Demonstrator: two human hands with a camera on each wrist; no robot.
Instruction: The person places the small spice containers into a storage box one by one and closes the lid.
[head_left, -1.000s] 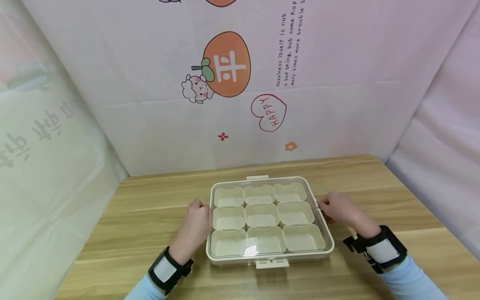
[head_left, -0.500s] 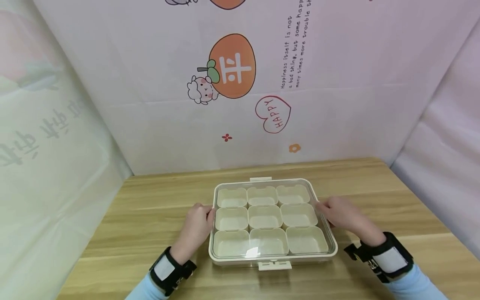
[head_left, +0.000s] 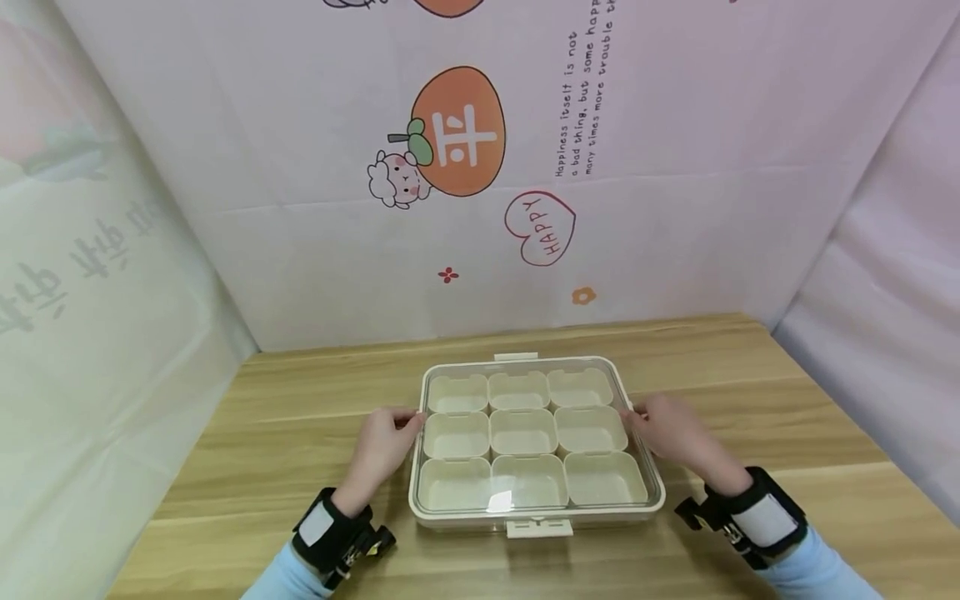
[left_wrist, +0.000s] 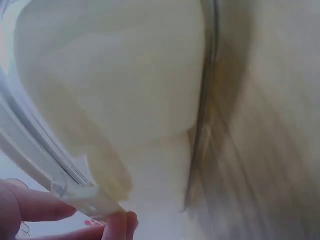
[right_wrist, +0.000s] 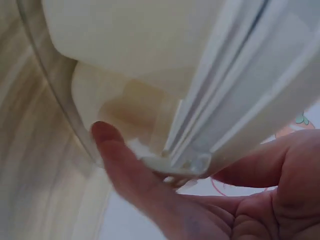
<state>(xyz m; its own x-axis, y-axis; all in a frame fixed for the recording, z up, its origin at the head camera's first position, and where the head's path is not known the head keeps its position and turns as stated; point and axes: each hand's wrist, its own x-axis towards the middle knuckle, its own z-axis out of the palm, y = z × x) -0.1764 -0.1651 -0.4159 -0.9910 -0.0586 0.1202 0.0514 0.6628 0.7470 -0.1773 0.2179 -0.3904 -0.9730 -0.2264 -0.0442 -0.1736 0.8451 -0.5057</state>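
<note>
A cream box (head_left: 457, 518) with nine small compartments and a clear lid (head_left: 525, 363) sits on the wooden table (head_left: 750, 375). My left hand (head_left: 381, 446) is at its left side, and its fingertips (left_wrist: 117, 222) pinch the left side latch (left_wrist: 87, 196). At the right side, my right hand (head_left: 670, 432) curls its thumb (right_wrist: 127, 170) and fingers around the right side latch (right_wrist: 182, 162). The compartments look empty.
The box has a front latch (head_left: 542, 527) and a back latch (head_left: 515, 357), both lying flat. A printed backdrop (head_left: 480, 167) closes off the back and both sides of the table. Black straps sit on both wrists.
My left hand has slid back a little, so only its fingertips stay at the box's left edge. My right hand has closed in on the right edge. The box has hardly moved.
</note>
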